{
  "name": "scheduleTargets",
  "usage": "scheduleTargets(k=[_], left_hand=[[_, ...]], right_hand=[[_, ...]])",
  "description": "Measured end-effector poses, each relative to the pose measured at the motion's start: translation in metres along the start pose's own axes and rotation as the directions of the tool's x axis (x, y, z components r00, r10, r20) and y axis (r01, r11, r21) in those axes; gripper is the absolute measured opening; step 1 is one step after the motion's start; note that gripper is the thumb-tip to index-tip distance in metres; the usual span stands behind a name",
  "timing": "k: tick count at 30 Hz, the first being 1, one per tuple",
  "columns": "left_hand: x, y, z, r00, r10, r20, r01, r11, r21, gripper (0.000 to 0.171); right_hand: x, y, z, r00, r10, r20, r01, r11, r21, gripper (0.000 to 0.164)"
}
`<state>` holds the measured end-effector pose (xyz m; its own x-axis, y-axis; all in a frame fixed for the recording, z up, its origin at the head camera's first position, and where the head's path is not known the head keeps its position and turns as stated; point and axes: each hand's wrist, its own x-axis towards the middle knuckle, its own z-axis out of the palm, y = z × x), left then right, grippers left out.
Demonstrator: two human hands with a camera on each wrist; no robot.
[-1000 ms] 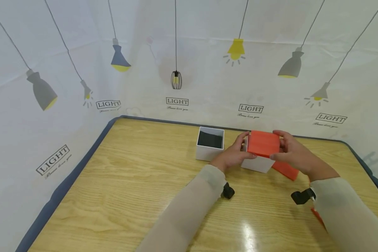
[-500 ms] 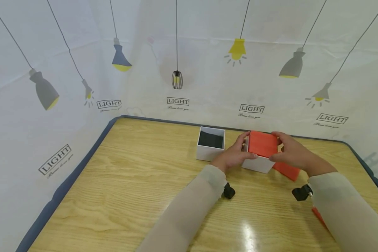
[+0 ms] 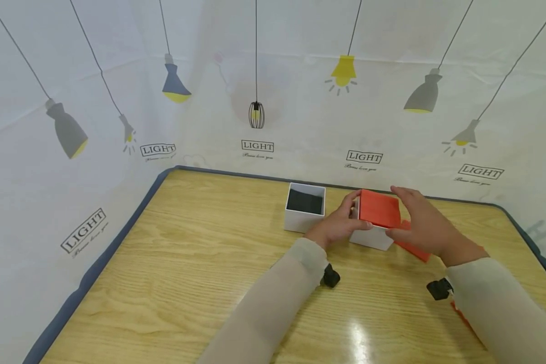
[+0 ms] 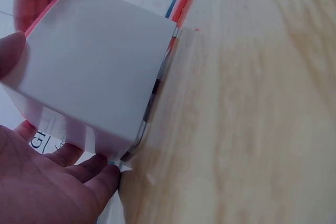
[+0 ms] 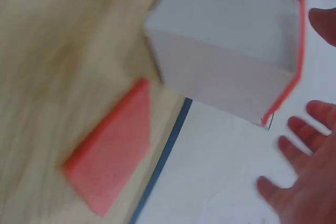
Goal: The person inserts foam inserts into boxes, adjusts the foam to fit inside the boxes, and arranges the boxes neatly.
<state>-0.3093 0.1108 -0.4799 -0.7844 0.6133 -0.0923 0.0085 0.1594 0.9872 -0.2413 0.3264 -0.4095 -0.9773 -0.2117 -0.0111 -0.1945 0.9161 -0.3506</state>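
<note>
My left hand (image 3: 338,224) grips a white box (image 3: 370,238); my right hand (image 3: 426,223) is spread beside it.

At left, toward the table's (image 3: 186,242) far edge, stands another white box (image 3: 299,221) with dark contents (image 3: 304,202). Just right of that, I have my left thumb on the front of the gripped box near its rim and my fingers along its left side; a red piece (image 3: 379,208) covers its top. My right fingers hold nothing, apart from the box's right side. A red slab (image 5: 118,150) lies on the table beside it, and a red strip (image 3: 461,315) shows next to my right sleeve (image 3: 500,308).
</note>
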Motion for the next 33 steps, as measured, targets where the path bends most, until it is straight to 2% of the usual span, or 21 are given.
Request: scheduleTargets(k=[3,7,14,18,33], left_hand=[[0.001,0.000,0.000,1.000,-0.003,-0.004,0.003,1.000,0.000,0.095],[0.002,-0.002,0.000,1.000,0.004,-0.007,-0.004,1.000,0.007,0.095],[0.002,-0.002,0.000,1.000,0.010,-0.001,-0.010,1.000,0.003,0.097],[0.002,-0.002,0.000,1.000,0.006,0.001,-0.006,1.000,-0.008,0.096],[0.002,0.000,-0.001,1.000,-0.008,-0.002,0.008,1.000,0.006,0.096]], right_hand=[[-0.010,-0.005,0.005,0.991,-0.122,-0.047,0.116,0.987,-0.109,0.100],[-0.020,-0.007,0.010,0.973,-0.224,-0.049,0.211,0.960,-0.183,0.094],[-0.027,-0.009,0.014,0.967,-0.256,-0.004,0.250,0.948,-0.199,0.083],[-0.027,-0.010,0.015,0.965,-0.262,-0.006,0.254,0.942,-0.218,0.081],[-0.019,-0.007,0.020,0.962,-0.274,0.019,0.272,0.938,-0.215,0.081]])
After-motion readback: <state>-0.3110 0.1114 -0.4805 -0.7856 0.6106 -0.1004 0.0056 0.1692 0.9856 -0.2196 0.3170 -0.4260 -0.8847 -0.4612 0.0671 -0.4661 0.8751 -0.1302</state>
